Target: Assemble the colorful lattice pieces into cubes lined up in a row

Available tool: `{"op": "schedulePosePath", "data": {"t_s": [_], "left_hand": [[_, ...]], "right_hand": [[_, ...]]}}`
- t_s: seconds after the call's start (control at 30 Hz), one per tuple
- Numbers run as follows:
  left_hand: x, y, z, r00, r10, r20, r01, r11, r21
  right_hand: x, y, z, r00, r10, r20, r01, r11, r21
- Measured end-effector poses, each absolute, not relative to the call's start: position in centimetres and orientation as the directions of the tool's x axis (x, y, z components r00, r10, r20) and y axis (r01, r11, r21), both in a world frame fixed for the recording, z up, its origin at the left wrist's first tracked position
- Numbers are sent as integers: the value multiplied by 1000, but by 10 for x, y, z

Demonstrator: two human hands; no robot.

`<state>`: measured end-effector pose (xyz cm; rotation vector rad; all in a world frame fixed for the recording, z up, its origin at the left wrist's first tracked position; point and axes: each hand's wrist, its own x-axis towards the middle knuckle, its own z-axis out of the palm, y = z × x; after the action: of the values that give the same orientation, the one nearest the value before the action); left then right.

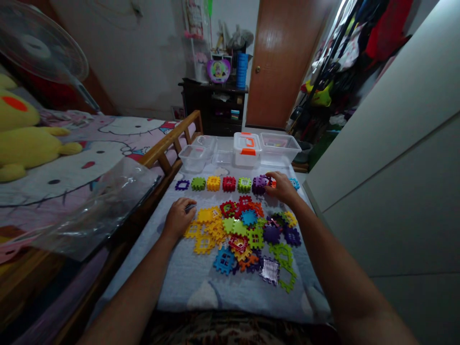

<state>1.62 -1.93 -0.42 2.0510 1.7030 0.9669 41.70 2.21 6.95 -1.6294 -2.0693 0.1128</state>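
Pale blue patterned cloth [206,294] spreads between the two forearms. Nearest on it, right of the left hand and on the near side of the right, a ridged silvery panel [269,270] and a blue window panel [224,261] edge a loose heap of notched plastic building panels [256,238]. Yellow panels [204,244] lie just beside the left hand [179,218], which rests low with its fingers bent; a small dark shape shows at the fingertips, and I cannot tell whether it is held.

Farther out, the right hand [282,188] pinches the right side of a purple stack [258,186] of notched panels, thumb nearer, fingers beyond. The stack sits in a row whose long axis runs left to right, crosswise to the forearms; which way its own long axis points is unclear. Leftward from it follow lime [244,185], red [229,184], yellow [213,183] and green stacks [198,183], then a purple frame panel [182,185]. Beyond both hands stand clear open bins [194,160] and a lidded box [246,155] with orange latches, then a wooden door [280,62].
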Motion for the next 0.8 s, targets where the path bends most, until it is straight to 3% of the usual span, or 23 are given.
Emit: {"op": "schedulePosePath", "data": {"t_s": [0.37, 0.8], "left_hand": [[15, -20, -4, 71, 952, 297, 744, -249, 620], [16, -21, -3, 61, 956, 288, 742, -237, 627]], "right_hand": [[406, 43, 61, -179, 963, 203, 946, 225, -233], [411, 41, 54, -198, 952, 235, 927, 260, -271]]}}
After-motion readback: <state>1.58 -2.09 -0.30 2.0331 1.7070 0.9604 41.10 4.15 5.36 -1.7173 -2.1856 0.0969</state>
